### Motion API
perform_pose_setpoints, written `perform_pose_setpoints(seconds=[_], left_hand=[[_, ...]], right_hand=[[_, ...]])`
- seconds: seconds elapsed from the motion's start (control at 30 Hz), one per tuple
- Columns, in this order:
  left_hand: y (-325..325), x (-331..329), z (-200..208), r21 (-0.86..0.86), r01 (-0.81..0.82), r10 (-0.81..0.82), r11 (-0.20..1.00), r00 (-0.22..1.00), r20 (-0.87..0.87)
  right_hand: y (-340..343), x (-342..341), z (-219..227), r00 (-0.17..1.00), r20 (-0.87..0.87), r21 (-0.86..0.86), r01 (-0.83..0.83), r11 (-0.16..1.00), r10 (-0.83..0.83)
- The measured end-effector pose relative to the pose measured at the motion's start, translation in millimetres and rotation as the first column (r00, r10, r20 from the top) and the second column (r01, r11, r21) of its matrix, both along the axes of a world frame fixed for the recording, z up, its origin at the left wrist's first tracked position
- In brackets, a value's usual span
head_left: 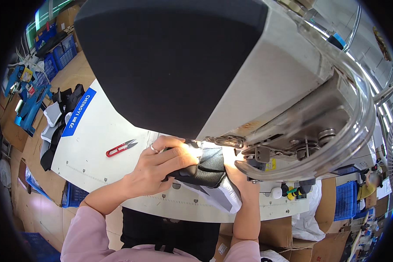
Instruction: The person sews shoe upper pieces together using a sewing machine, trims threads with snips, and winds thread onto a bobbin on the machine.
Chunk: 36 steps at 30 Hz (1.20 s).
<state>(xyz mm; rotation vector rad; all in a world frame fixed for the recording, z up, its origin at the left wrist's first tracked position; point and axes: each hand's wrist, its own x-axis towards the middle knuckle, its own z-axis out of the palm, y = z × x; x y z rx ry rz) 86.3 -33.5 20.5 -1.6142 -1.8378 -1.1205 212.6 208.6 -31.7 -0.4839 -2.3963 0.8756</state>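
Note:
A black padded fabric piece [212, 163] with a white-and-grey part [222, 198] hanging toward me lies under the head of a sewing machine [253, 100]. My left hand [161, 163], with a ring on one finger, is closed on the piece's left side, fingers bent over its top under a bright lamp. Against its right side rests my right hand [234, 170]; the machine's parts and the piece cover its fingers, so their grip cannot be made out. The needle area is hidden behind the machine head.
Red-handled thread snips [120, 148] lie on the white table [96, 153] left of my hand. More black and white pieces [56, 118] are heaped at the left edge. A clear curved guard [358, 131] and small items [288, 191] are at right; a cardboard box [275, 233] sits below.

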Motion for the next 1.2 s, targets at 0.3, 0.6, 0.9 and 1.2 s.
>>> perform_pose_setpoints(seconds=[0.3,0.6,0.9,1.2], left_hand=[[8.6,-6.3,-18.0,-0.062,-0.031,0.036,0.998,0.996,0.076],[1.1,-7.3,-3.4,-0.004,0.022,-0.023,1.000,1.000,-0.005],[-7.6,0.8,8.3,0.093,0.021,-0.045,0.995,0.964,0.263],[-34.7,26.3,3.1,0.222,-0.090,-0.096,0.971,0.703,0.705]], right_hand=[[9.1,-0.7,-12.3,0.964,0.248,0.150,0.056,0.987,-0.093],[-5.2,3.2,9.9,0.933,0.350,0.443,-0.087,0.892,-0.083],[-31.4,-3.0,35.7,0.986,0.157,-0.055,-0.043,0.998,0.051],[-99.5,3.4,38.5,0.941,-0.334,-0.913,-0.338,0.227,0.061]])
